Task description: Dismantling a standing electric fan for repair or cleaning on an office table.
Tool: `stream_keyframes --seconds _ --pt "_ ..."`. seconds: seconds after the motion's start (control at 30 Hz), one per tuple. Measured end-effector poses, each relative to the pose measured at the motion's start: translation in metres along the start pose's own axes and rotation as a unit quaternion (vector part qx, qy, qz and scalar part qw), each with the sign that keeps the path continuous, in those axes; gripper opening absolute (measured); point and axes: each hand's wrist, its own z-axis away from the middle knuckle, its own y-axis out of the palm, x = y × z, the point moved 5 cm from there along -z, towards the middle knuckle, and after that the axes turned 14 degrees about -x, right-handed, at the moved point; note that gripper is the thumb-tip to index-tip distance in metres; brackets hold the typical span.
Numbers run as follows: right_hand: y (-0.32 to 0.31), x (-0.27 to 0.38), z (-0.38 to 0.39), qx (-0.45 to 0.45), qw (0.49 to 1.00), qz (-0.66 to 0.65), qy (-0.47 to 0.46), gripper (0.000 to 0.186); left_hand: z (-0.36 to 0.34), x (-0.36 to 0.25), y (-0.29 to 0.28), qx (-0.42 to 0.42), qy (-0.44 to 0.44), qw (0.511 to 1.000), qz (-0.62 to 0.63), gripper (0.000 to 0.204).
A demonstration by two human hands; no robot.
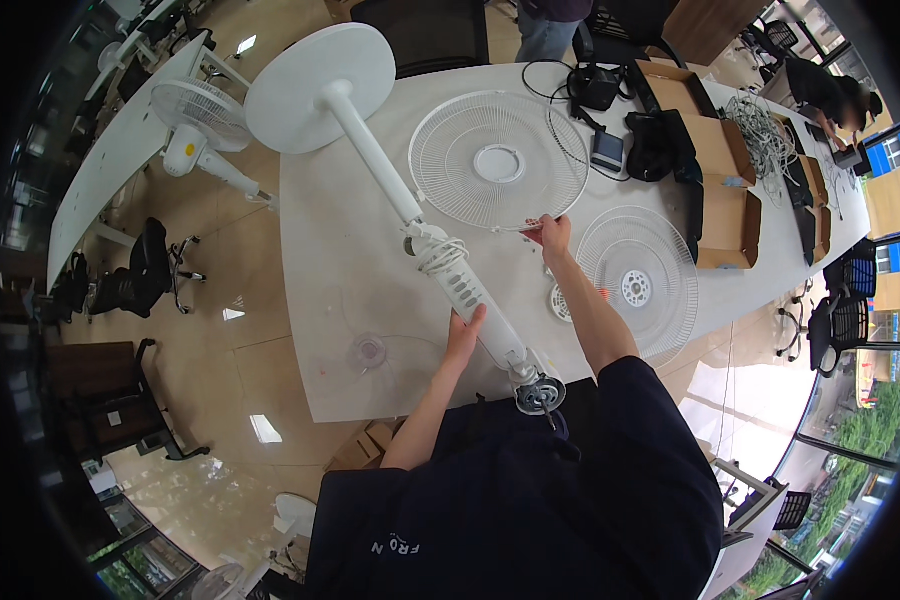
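Observation:
My left hand (467, 330) is wrapped round the white column (470, 287) of a standing fan, which lies across the table with a coiled cord (444, 255), a round base (290, 85) and a metal motor end (540, 398). My right hand (555, 238) is closed on a small red item at the near rim of a white wire grille (450, 150); I cannot make out what it is. A second grille (670, 270) lies beside my right forearm, near a small white part (560, 303). A clear plastic piece (368, 350) lies on the table to the left.
Open cardboard boxes (725, 225), tangled cables (755, 135), a black bag (650, 145) and a dark device (606, 150) cover the right of the table (320, 250). Another fan (190, 115) and chairs (140, 265) stand left. People (545, 30) are behind and at the far right (825, 95).

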Motion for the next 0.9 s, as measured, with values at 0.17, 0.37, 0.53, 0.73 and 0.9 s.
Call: stream_keyframes --seconds 0.17,0.37,0.53,0.73,0.9 --pt "0.017 -0.023 -0.011 0.012 1.0 0.008 0.027 0.026 0.001 -0.006 0.001 -0.005 0.014 1.0 0.01 0.047" --pt "0.025 -0.04 -0.019 0.008 0.996 0.056 0.07 0.025 0.0 -0.006 -0.001 -0.014 0.004 1.0 -0.001 0.047" --pt "0.019 -0.051 -0.026 0.005 0.992 0.077 0.1 0.028 0.004 -0.011 0.004 0.001 0.004 1.0 0.014 0.05" --pt "-0.039 -0.016 0.025 0.069 0.98 0.18 0.044 0.037 0.005 0.003 0.0 -0.003 -0.059 0.998 0.03 0.052" --pt "-0.203 0.068 0.113 -0.208 0.735 0.428 -0.484 0.038 0.0 0.006 -0.004 -0.043 -0.056 0.994 0.082 0.053"
